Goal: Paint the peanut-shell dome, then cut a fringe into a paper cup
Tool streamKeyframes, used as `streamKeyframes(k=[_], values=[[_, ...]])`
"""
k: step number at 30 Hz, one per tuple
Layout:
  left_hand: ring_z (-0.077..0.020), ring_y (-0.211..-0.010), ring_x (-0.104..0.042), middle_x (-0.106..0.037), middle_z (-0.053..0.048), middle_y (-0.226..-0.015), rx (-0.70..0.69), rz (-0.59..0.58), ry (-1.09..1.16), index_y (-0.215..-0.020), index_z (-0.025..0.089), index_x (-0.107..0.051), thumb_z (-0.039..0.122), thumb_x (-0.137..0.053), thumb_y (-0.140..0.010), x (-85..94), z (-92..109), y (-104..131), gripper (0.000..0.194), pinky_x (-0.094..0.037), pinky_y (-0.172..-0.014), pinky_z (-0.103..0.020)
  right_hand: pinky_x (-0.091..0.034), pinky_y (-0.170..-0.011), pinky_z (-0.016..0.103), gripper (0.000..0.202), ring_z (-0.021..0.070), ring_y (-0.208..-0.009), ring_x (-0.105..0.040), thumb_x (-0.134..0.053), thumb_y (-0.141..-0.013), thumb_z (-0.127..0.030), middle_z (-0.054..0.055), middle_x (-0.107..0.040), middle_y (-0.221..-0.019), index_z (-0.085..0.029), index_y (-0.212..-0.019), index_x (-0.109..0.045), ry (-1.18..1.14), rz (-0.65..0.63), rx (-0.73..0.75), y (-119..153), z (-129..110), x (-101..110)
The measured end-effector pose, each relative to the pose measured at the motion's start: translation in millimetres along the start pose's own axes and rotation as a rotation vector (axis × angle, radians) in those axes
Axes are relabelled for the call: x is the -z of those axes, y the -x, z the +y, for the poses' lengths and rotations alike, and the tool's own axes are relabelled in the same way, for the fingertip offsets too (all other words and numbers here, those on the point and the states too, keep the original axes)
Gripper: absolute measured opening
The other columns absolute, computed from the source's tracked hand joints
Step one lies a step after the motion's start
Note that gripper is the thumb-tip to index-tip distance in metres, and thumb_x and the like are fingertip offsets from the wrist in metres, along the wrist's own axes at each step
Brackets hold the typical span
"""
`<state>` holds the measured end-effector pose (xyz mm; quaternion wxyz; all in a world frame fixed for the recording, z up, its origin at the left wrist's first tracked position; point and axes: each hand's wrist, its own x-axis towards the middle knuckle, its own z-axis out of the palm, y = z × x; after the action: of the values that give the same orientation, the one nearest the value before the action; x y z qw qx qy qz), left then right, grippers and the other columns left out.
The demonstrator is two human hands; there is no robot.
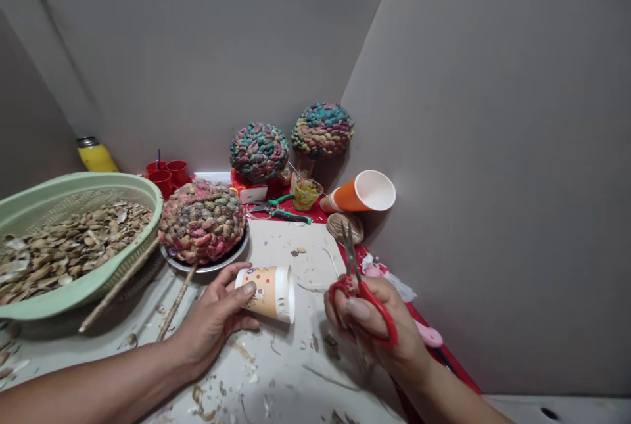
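Note:
A patterned paper cup [266, 289] with a white rim lies on its side in my left hand [217, 312], its mouth facing right. The thumb presses on the cup's wall, and the other fingers are partly hidden behind it. My right hand [377, 319] grips red-handled scissors [351, 259] by the handles, with the blades pointing up and away from me, slightly parted. A gap separates the scissors from the cup. Behind my left hand, a ball covered in pink and brown shells [204, 220] rests on a metal bowl [172, 265].
A green basket [142, 240] of shells stands at left, a stick leaning on it. Farther back are two multicoloured balls [259, 151], red cups [160, 181], pliers [290, 215], an orange cup [348, 195] and a yellow bottle [97, 158]. Scraps litter the white board [280, 240].

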<state>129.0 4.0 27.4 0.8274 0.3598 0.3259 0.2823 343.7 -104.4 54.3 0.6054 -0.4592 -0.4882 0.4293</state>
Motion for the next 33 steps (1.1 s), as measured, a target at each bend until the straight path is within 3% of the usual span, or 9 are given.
streamKeyframes(k=[3,11,17,25,29,33], values=[[-0.015,-0.078,-0.071,-0.078,-0.004,-0.1,-0.036,0.093,0.01,-0.125,0.02,-0.065,0.039,-0.099,-0.066,0.6,2.3,-3.0,0.071,-0.065,-0.06,-0.025,-0.025,-0.038,0.023,0.058,0.0091,-0.037,-0.037,-0.076,-0.081,-0.065,-0.003,-0.046,-0.043,-0.02,-0.055,-0.05,0.006,0.021,-0.03,-2.2,4.2,-1.2],[-0.0144,-0.072,-0.069,-0.076,-0.003,-0.083,-0.113,0.121,0.002,-0.09,0.016,-0.077,0.04,-0.099,-0.064,5.9,15.2,-16.5,0.042,-0.065,-0.06,-0.023,-0.024,-0.044,0.025,0.063,0.0088,-0.044,-0.036,-0.074,-0.078,-0.072,-0.003,-0.042,-0.049,-0.019,-0.056,-0.049,0.108,-0.031,-0.14,-10.3,14.7,8.5],[-0.0142,-0.072,-0.071,-0.078,-0.003,-0.09,-0.122,0.16,0.0,-0.094,0.018,-0.074,0.032,-0.094,-0.072,7.2,19.3,-16.2,0.033,-0.064,-0.06,-0.023,-0.023,-0.044,0.024,0.066,0.0077,-0.044,-0.031,-0.07,-0.08,-0.077,-0.006,-0.038,-0.047,-0.021,-0.056,-0.044,0.13,-0.14,-0.156,-13.9,24.8,4.9],[-0.0141,-0.071,-0.068,-0.075,-0.001,-0.089,-0.081,0.106,-0.027,-0.103,0.02,-0.074,0.035,-0.093,-0.073,2.6,16.8,-4.8,0.038,-0.059,-0.061,-0.023,-0.013,-0.042,0.022,0.069,0.0048,-0.046,-0.02,-0.075,-0.072,-0.076,-0.009,-0.026,-0.047,-0.02,-0.051,-0.04,0.241,-0.46,-0.236,-5.6,19.9,10.5],[-0.0169,-0.085,-0.07,-0.078,-0.004,-0.103,-0.11,0.074,-0.052,-0.107,0.022,-0.076,0.037,-0.089,-0.079,2.3,18.9,-5.2,0.035,-0.06,-0.074,-0.025,-0.011,-0.04,0.021,0.065,0.0038,-0.045,-0.017,-0.079,-0.073,-0.067,-0.011,-0.024,-0.045,-0.02,-0.051,-0.04,0.234,-0.509,-0.299,-3.4,18.8,13.8],[-0.0193,-0.094,-0.07,-0.08,-0.004,-0.108,-0.111,0.087,-0.052,-0.107,0.023,-0.078,0.04,-0.089,-0.077,-0.5,22.1,-5.7,0.036,-0.06,-0.08,-0.026,-0.01,-0.042,0.023,0.069,0.0042,-0.047,-0.016,-0.079,-0.073,-0.068,-0.011,-0.022,-0.047,-0.021,-0.051,-0.033,0.252,-0.518,-0.329,-2.9,22.1,17.8]])
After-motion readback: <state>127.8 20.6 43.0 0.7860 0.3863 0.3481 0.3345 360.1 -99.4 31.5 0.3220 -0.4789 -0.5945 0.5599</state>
